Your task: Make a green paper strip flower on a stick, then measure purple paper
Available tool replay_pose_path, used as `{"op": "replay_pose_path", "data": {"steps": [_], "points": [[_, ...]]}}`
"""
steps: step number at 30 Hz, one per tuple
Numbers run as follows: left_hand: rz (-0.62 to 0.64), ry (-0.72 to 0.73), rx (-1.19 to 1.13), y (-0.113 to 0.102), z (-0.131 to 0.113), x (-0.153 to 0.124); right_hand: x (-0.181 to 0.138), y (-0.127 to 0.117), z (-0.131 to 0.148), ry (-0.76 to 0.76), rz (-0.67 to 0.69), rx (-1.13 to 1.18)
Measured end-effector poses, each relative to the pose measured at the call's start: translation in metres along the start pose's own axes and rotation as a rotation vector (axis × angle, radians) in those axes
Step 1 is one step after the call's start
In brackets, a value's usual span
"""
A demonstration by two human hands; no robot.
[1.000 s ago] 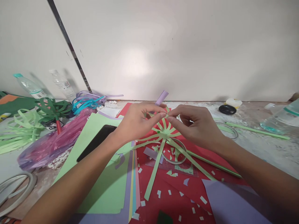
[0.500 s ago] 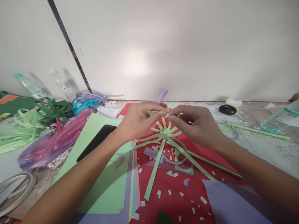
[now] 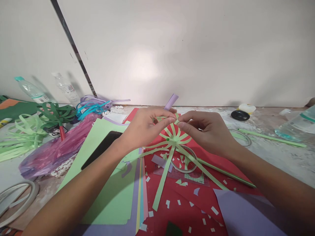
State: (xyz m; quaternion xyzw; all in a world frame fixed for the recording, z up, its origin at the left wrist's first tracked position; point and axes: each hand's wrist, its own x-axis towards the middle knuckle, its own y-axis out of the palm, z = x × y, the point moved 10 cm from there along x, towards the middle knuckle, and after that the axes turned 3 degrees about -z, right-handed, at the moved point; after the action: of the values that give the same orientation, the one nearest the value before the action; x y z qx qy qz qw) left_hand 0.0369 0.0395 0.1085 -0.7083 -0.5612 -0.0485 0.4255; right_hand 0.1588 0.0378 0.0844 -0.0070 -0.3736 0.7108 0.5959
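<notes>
A light green paper-strip flower (image 3: 173,140) lies between my hands, some strips looped toward its middle and others trailing loose over the red sheet. My left hand (image 3: 145,126) is closed, thumb and forefinger pinching at the top of a green strip. Close against it, my right hand (image 3: 208,129) pinches the same area, fingers bent; the exact grip is partly hidden. A purple paper strip (image 3: 171,102) sticks up behind the left fingers. Under the flower are a roll of tape (image 3: 190,168) and a clear ruler (image 3: 197,178).
Stacked coloured paper (image 3: 108,203) and a black phone (image 3: 99,149) lie left. Paper scraps dot the red paper (image 3: 182,213); a green paper stick (image 3: 228,173) crosses it. Farther left are a pink plastic bag (image 3: 69,141) and paper tassels (image 3: 57,113). A bottle (image 3: 299,124) lies right.
Almost nothing differs. The purple strip's tip has shifted slightly right; both hands keep their pinch on the green strip.
</notes>
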Motion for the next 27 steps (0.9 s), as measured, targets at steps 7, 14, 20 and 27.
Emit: {"op": "replay_pose_path", "data": {"steps": [7,14,20,27], "points": [[0.004,0.014,0.035,0.000,-0.004,-0.001,0.000,0.001,-0.002,0.010,0.004,-0.008],[-0.057,-0.012,0.053,-0.005,0.000,-0.002,0.001,-0.002,-0.004,0.046,0.011,0.053],[-0.049,-0.139,-0.108,-0.009,0.018,-0.002,0.003,-0.005,-0.001,0.070,0.034,0.130],[-0.077,-0.069,-0.042,-0.009,0.016,0.000,0.002,0.009,-0.006,0.114,0.146,0.148]]}}
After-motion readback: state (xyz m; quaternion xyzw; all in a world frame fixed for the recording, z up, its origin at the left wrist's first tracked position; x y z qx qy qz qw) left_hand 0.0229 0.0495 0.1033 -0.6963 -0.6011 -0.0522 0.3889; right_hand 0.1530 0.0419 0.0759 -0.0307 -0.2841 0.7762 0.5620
